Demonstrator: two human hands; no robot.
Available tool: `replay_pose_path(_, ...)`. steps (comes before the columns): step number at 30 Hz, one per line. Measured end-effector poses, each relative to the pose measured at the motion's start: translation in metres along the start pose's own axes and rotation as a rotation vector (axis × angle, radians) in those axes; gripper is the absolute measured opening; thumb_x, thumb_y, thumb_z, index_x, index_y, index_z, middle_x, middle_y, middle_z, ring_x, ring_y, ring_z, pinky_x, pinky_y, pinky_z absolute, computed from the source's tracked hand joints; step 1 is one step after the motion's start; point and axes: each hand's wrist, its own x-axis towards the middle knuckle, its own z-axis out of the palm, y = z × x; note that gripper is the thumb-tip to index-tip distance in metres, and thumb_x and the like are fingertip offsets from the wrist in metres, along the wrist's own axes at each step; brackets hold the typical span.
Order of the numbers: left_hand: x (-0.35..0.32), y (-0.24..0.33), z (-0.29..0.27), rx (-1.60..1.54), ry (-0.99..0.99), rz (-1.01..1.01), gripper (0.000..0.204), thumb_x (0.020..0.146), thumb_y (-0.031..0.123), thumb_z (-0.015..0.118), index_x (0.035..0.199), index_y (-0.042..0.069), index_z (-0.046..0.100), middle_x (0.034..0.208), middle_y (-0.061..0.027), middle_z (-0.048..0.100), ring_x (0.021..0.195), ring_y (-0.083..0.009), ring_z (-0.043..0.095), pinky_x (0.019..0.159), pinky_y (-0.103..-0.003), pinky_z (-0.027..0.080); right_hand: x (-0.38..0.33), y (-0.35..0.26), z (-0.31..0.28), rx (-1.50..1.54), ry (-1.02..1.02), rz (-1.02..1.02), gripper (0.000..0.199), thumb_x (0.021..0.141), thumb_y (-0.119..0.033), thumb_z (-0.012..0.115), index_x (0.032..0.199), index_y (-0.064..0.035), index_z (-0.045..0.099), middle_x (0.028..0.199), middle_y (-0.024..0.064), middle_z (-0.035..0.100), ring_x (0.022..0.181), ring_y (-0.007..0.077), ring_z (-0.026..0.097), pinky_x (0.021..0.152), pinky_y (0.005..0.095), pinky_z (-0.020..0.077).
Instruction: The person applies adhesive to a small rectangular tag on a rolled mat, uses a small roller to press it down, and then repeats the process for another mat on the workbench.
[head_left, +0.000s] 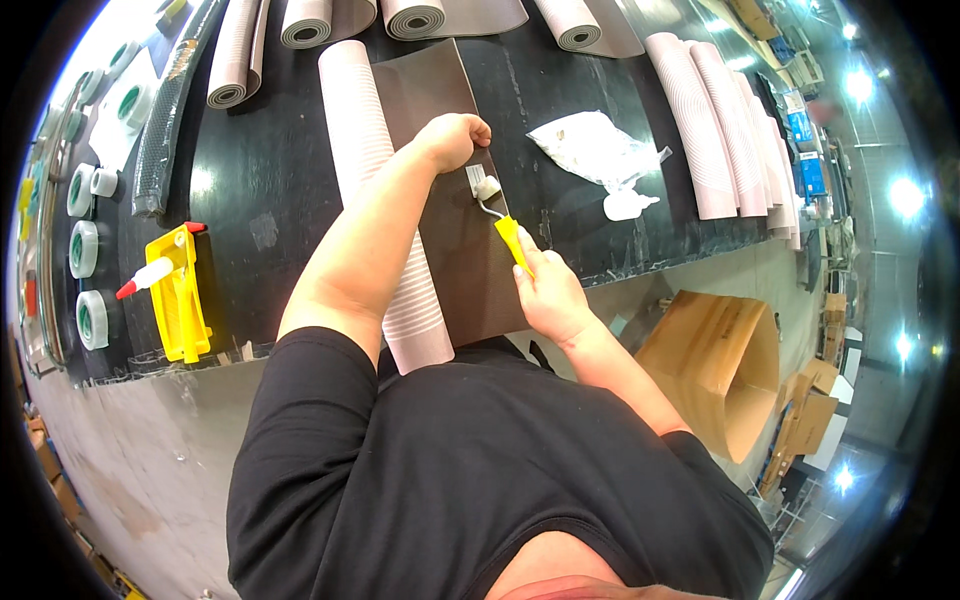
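A partly rolled mat lies before me, its striped pinkish roll (415, 300) on the left and its flat brown side (455, 250) spread to the right. My right hand (555, 297) grips the yellow handle of a small paint roller (508, 235). The roller's white head rests at the mat's right edge, beside a small white label (475, 177). Farther up that edge, my left hand (455, 140) has its fingers curled closed; whether they pinch the mat edge or something small is hidden. My left forearm crosses over the striped roll.
Several rolled mats (415, 20) line the table's far side, with more striped mats (690, 130) at right. A white plastic bag (595, 145) and small white bottle (627, 204) lie nearby. Left are a yellow tray (180, 300), a red-tipped bottle (150, 275), and tape rolls (84, 250). A cardboard box (700, 350) stands below.
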Motion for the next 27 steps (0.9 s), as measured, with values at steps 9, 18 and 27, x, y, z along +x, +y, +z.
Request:
replay_pose_path(9,0.002,-0.004,0.002,-0.008,0.027,0.029,0.043,0.076,-0.009,0.04,0.103,0.004,0.07,0.104,-0.0093,0.072,0.101,-0.0203,0.066,0.092,-0.029,0.048,0.003,-0.003,-0.009,0.291,-0.01,0.077,0.055,0.096,-0.018,0.049,0.147,-0.0031,0.034,0.101,0.0245,0.063,0.09,0.0395,0.062,0.082,0.0432,0.0486)
replay_pose_path(18,0.003,-0.006,0.001,0.025,0.028,0.053,0.042,0.077,-0.008,0.041,0.104,0.005,0.07,0.103,-0.0094,0.072,0.101,-0.0211,0.066,0.092,-0.03,0.048,0.003,-0.013,0.001,0.202,-0.07,0.084,0.052,0.097,-0.018,0.047,0.144,0.001,0.037,0.102,0.0285,0.063,0.095,0.0404,0.062,0.085,0.0437,0.0478)
replay_pose_path(27,0.0,-0.002,-0.001,0.043,0.02,0.028,0.042,0.077,-0.008,0.041,0.105,0.005,0.07,0.105,-0.0093,0.072,0.102,-0.0218,0.066,0.092,-0.03,0.048,0.014,-0.008,0.013,0.179,0.012,0.012,0.053,0.095,-0.017,0.047,0.143,0.0031,0.038,0.095,0.0288,0.064,0.09,0.0418,0.063,0.082,0.0454,0.0488)
